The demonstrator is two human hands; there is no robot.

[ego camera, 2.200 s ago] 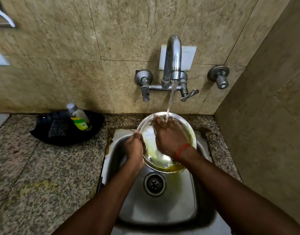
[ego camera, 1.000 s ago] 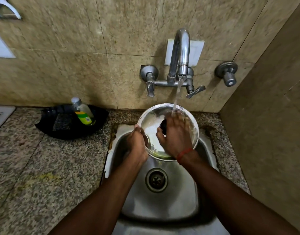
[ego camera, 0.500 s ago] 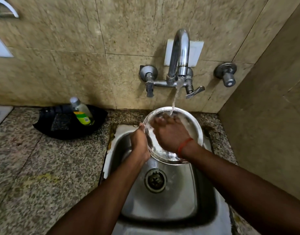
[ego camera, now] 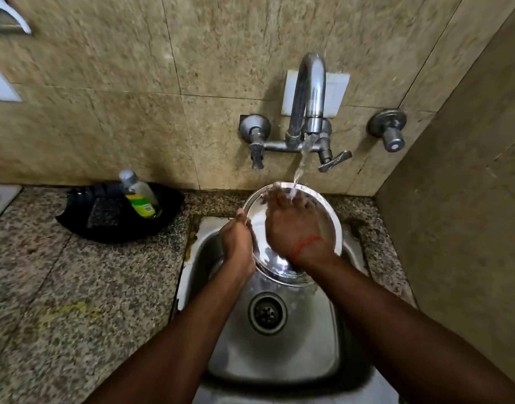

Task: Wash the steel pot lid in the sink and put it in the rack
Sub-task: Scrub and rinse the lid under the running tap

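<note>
The round steel pot lid point(ego camera: 327, 225) is held tilted over the back of the steel sink point(ego camera: 279, 345), under running water from the wall tap point(ego camera: 310, 91). My left hand point(ego camera: 237, 240) grips the lid's left rim. My right hand point(ego camera: 291, 225), with a red thread on the wrist, lies flat on the lid's face with fingers spread, under the stream. Most of the lid's middle is hidden by that hand. No rack is in view.
A black tray point(ego camera: 110, 225) holding a dish-soap bottle point(ego camera: 139, 195) sits on the granite counter point(ego camera: 61, 287) left of the sink. A second tap knob point(ego camera: 389, 132) is on the wall at right. A tiled side wall closes off the right.
The yellow residue seen on the lid earlier is gone. My right hand left the lid's knob and now rubs the face with flat fingers. The lid has shifted slightly right.
</note>
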